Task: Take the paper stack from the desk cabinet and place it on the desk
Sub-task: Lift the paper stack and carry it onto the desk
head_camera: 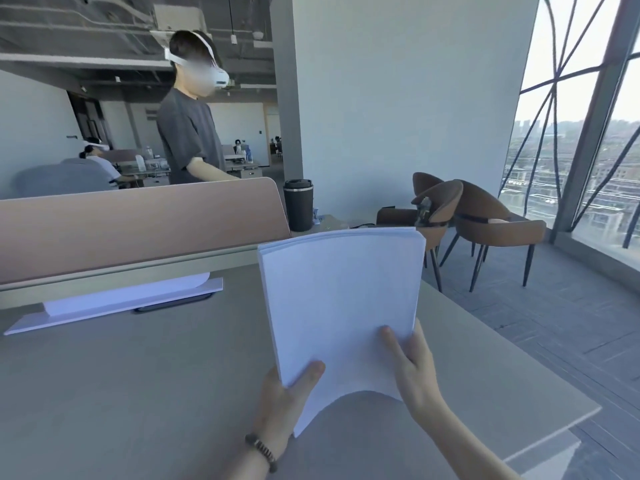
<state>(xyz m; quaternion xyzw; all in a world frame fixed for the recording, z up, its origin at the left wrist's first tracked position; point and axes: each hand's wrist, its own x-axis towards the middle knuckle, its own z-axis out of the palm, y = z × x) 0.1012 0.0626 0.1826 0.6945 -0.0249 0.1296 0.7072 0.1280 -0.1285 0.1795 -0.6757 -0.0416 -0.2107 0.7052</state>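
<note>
A thick white paper stack (341,299) is held up above the grey desk (121,375), tilted with its far end raised and its near edge bowed upward. My left hand (287,393) grips the stack's near left corner, thumb on top. My right hand (410,362) grips the near right side, thumb lying across the top sheet. The desk cabinet is not in view.
A pink divider panel (138,226) runs along the desk's far edge, with a white stand (117,303) and a dark phone (173,304) in front of it. A black cup (298,204) stands at the far right. Brown chairs (485,220) sit right of the desk. A person with a headset stands behind the divider.
</note>
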